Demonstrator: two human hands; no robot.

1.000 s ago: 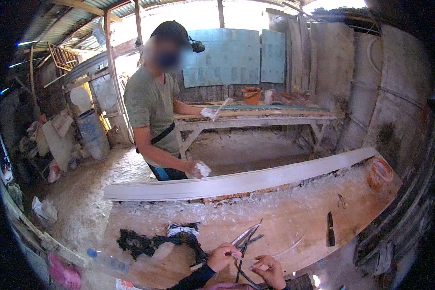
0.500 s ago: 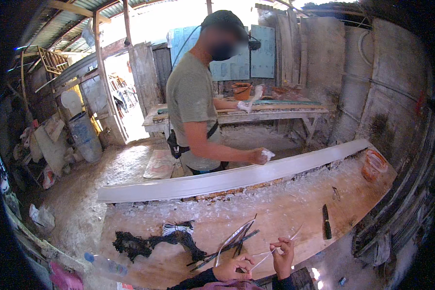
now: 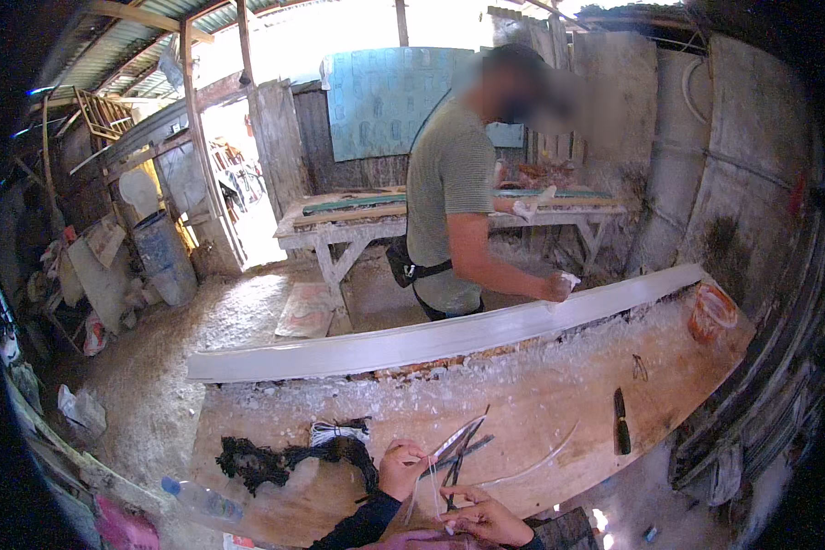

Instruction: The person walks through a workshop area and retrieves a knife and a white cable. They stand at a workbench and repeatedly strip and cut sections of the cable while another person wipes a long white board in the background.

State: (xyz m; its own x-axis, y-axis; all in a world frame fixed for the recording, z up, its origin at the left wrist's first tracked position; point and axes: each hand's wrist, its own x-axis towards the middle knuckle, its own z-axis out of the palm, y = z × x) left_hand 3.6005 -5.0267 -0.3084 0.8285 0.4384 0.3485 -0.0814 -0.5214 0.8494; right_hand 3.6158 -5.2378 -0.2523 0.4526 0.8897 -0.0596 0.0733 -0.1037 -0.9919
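A thin pale strip (image 3: 435, 481) runs between my two hands over the near edge of the wooden table. My left hand (image 3: 403, 469) pinches its upper end, fingers closed. Lower and to the right, my right hand (image 3: 488, 519) has its thumb and fingers together at the strip's lower part. A longer pale strip (image 3: 548, 458) curves across the tabletop beyond my right hand. Several dark thin strips (image 3: 472, 442) lie just past my hands, partly crossing. Left of my left hand are a tangled black cord bundle (image 3: 247, 466) and a white cord bundle (image 3: 337, 431).
A long white moulding (image 3: 385, 350) lies along the table's far side, with a co-worker (image 3: 449, 183) behind it. A dark knife (image 3: 621, 423), a small wire-like item (image 3: 640, 367) and an orange bucket (image 3: 710, 313) are to the right. A plastic bottle (image 3: 202, 500) is at near left.
My left hand has moved up and left with the strip; my right hand has come down and left. The co-worker has shifted right along the moulding, hand against it.
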